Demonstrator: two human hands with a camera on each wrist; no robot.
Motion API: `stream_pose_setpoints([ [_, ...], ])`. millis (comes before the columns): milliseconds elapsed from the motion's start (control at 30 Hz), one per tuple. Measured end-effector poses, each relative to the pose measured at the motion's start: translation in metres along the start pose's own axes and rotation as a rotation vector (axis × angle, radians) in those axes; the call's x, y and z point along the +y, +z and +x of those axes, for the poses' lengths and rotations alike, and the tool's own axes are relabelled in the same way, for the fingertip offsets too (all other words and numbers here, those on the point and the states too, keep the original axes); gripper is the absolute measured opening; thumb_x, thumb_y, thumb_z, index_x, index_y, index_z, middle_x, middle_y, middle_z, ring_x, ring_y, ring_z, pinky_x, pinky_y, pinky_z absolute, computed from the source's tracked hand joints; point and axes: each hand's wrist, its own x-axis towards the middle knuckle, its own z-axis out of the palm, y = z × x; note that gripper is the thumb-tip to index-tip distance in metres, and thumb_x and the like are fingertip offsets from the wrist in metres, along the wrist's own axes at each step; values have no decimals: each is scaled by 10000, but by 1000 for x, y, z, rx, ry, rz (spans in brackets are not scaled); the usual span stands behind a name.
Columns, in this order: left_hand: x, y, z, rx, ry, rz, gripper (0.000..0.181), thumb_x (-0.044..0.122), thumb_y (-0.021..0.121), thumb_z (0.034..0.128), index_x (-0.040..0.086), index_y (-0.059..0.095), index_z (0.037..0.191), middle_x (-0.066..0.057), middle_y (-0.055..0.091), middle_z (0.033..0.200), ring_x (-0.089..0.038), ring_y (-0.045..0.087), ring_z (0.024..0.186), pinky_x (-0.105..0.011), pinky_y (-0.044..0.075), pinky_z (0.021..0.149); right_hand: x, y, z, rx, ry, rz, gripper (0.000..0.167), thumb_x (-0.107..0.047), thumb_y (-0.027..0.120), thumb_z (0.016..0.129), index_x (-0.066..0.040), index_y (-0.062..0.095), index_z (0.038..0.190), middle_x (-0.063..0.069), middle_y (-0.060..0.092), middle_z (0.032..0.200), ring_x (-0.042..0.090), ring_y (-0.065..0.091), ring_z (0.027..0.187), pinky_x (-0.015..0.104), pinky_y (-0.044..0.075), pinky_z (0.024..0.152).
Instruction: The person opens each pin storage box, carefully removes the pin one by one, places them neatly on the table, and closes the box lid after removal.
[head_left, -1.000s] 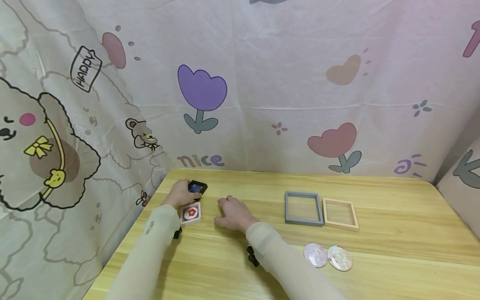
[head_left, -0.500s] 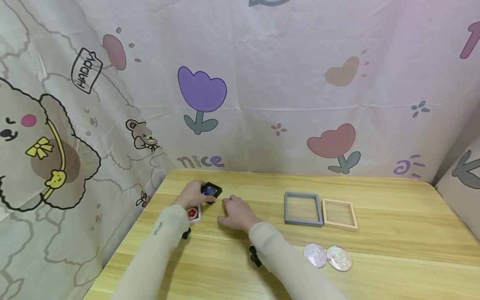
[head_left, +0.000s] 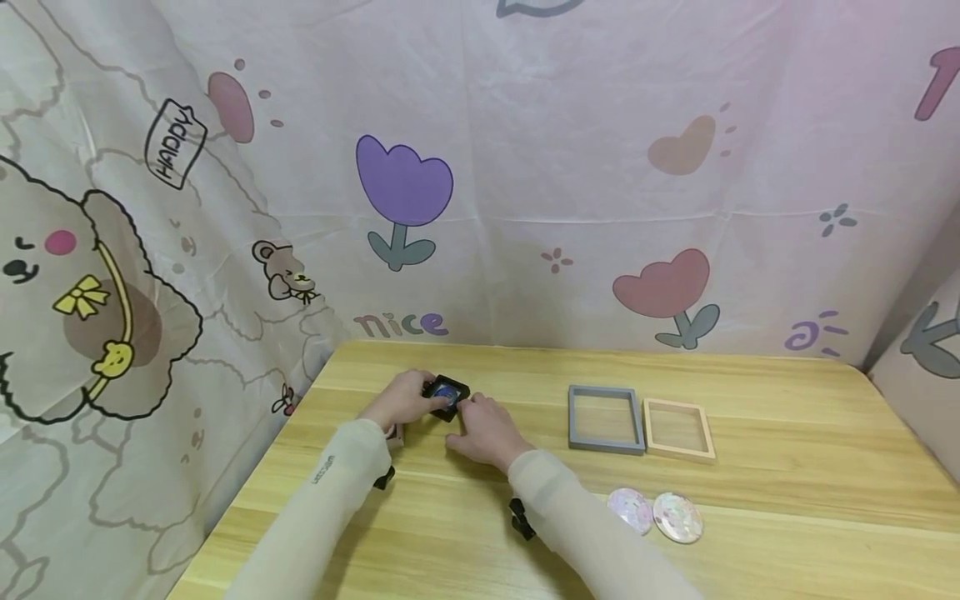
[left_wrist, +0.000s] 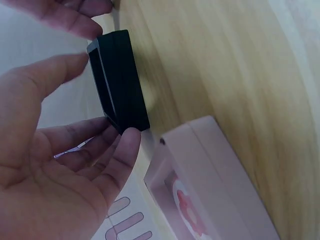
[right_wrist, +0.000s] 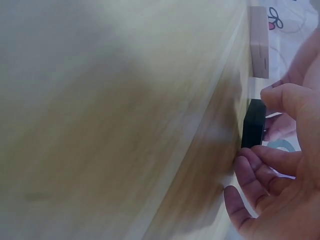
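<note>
The black frame point(left_wrist: 120, 80), with a round blue insert point(head_left: 447, 394) inside it, is to the left of the blue-grey frame point(head_left: 607, 447), well apart from it; whether it rests on the counter point(head_left: 420, 517) or is slightly lifted, I cannot tell. The left hand point(head_left: 407, 398) pinches it between thumb and fingers. The right hand point(head_left: 491, 433), between it and the blue-grey frame, has loosely bent fingers and a thumb spread apart; its fingertips meet a corner, without any clear grip. The pink frame point(left_wrist: 215, 170), holding a red flower disc point(left_wrist: 190, 215), lies farther left of the blue-grey frame, partly hidden by the left wrist.

The handling looks unfinished: 2 frames have their inserts in, but the black frame is not yet let go. The rest seems undone: just right of the blue-grey frame is the tan frame point(head_left: 680, 455), counter wood showing through both, and in front of the blue-grey frame a pinkish disc point(head_left: 630, 511) and a speckled disc point(head_left: 678, 517) lie loose, no hand touching them. Behind the blue-grey frame hangs a patterned cloth point(head_left: 525, 125)
</note>
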Motion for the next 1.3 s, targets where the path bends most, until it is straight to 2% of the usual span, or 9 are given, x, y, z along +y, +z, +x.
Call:
stream_pose_setpoints([
  [267, 2, 4, -9, 2, -10, -23, 492, 153, 731, 995, -89, 613, 1407, -221, 742, 1216, -277, 706, 1054, -494, 595, 1031, 5, -4, -6, 7, 42, 60, 598, -392, 807, 934, 57, 693, 1313, 168, 683, 1160, 232, 626, 920, 426, 620, 904],
  [400, 6, 6, -17, -10, -30, -71, 460, 100, 722, 991, -96, 620, 1395, -168, 745, 1140, -240, 688, 1005, -471, 605, 1003, 8, -7, -9, 14, 66, 94, 616, -401, 831, 907, 69, 697, 1282, 171, 684, 1140, 237, 626, 908, 441, 628, 899],
  [567, 11, 11, -22, 5, -28, -118, 416, 36, 726, 961, -96, 651, 1348, -131, 734, 1084, -209, 672, 965, -427, 619, 964, 11, -10, -11, 34, 102, 144, 630, -404, 851, 873, 88, 684, 1229, 175, 669, 1123, 237, 617, 894, 429, 634, 880],
  [667, 14, 13, -24, 17, -18, -114, 410, 19, 732, 939, -100, 666, 1326, -127, 737, 1069, -203, 673, 949, -418, 625, 951, 12, -10, -11, 54, 116, 135, 659, -434, 855, 855, 93, 670, 1205, 174, 653, 1105, 237, 605, 879, 412, 630, 843],
  [867, 21, 18, -30, 32, 45, -77, 324, -3, 713, 894, -88, 727, 1207, -105, 753, 991, -184, 678, 891, -398, 638, 899, 17, -8, -11, 126, 133, -7, 844, -572, 859, 819, 126, 648, 1245, 190, 641, 1070, 273, 603, 899, 425, 642, 813],
  [1000, 25, 23, -34, 39, 76, -95, 277, 6, 703, 892, -70, 748, 1155, -77, 744, 939, -157, 656, 843, -353, 629, 827, 19, -7, -9, 148, 160, -86, 911, -655, 848, 808, 114, 649, 1256, 182, 623, 1059, 268, 577, 894, 414, 647, 761],
  [1167, 30, 28, -35, 59, 67, -105, 271, 42, 725, 912, -52, 758, 1164, -68, 756, 944, -145, 665, 847, -347, 627, 834, 20, -6, -8, 191, 158, -196, 853, -686, 814, 840, 79, 680, 1191, 158, 628, 1004, 264, 586, 864, 418, 639, 721],
  [1300, 33, 30, -37, 70, 58, -130, 328, 43, 740, 917, -72, 740, 1225, -80, 770, 979, -153, 692, 880, -361, 639, 865, 22, -8, -9, 203, 151, -218, 748, -625, 801, 887, 63, 682, 1154, 156, 630, 1001, 268, 595, 866, 435, 631, 742],
])
